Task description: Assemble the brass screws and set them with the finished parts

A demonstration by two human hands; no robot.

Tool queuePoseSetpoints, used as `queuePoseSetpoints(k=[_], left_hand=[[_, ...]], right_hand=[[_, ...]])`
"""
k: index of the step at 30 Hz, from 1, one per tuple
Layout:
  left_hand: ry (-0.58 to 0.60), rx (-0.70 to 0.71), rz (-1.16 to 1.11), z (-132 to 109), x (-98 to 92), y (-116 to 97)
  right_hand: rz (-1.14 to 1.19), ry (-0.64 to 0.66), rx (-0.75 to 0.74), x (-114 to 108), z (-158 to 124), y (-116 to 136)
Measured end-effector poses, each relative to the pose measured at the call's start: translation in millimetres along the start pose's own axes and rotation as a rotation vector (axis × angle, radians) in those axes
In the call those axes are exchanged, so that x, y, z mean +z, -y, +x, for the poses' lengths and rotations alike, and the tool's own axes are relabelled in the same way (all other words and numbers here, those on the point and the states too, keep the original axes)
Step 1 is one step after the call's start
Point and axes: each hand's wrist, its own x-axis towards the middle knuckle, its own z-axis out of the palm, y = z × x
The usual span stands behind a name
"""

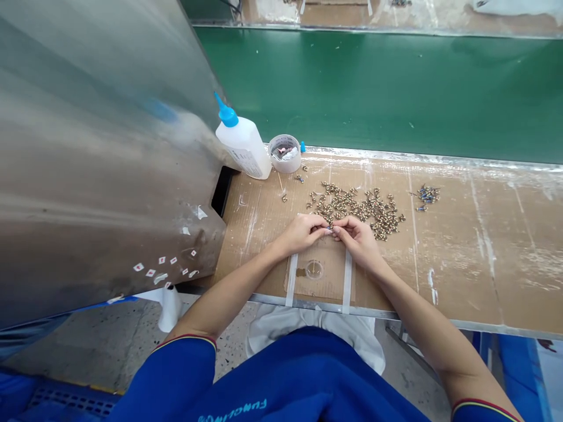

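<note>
My left hand (303, 233) and my right hand (359, 241) meet at the near edge of a pile of small brass-coloured metal parts (380, 212). Both are closed in a pinch, fingertips almost touching, around a tiny metal part with a bluish bit (329, 228). The fingers cover most of it, so its exact shape is hidden. Just below my hands, a small clear round dish (314, 269) sits on a cardboard piece (332, 287) held by white tape strips. Right of the pile lies a smaller heap of parts with blue bits (427, 196).
A white squeeze bottle with a blue nozzle (246, 146) stands at the back left, beside a tape roll (285, 166) holding scraps. A metal panel (109, 146) rises on the left. Behind the cardboard-covered bench (453, 252) runs a green belt (378, 94).
</note>
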Motion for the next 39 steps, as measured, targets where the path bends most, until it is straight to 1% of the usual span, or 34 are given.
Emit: queuePoseSetpoints(k=[8,12,16,19,24,27,29,31,33,36,39], left_hand=[[-0.026,-0.026,-0.039,2,1.5,-2],[-0.061,-0.033,-0.02,2,1.9,-1],[-0.059,-0.024,0.014,1,3.2,-1],[-0.027,-0.055,0.094,3,7.6,-8],[0.08,-0.182,0.301,9,14.7,-26],[0.115,-0.187,0.312,9,14.3,-28],[0.065,-0.143,0.201,8,12.6,-24],[-0.025,-0.103,-0.006,7,10.7,-16],[-0.099,-0.104,-0.253,8,9.4,-9],[-0.104,-0.177,-0.569,8,8.2,-2],[-0.093,-0.234,-0.703,7,7.2,-3]], right_hand=[[-0.013,-0.022,0.002,0,-1,-2],[0.004,-0.062,0.005,0,-1,-1],[0.029,-0.127,-0.03,-4,-1,7],[0.018,-0.161,-0.068,-8,0,12],[0.018,-0.141,-0.071,-7,0,11],[0.033,-0.129,-0.061,-5,0,10],[0.041,-0.135,-0.061,-5,-1,11],[0.036,-0.146,-0.067,-6,-1,12],[0.03,-0.158,-0.074,-7,-1,12],[0.028,-0.157,-0.078,-8,0,10],[0.016,-0.141,-0.08,-8,1,8]])
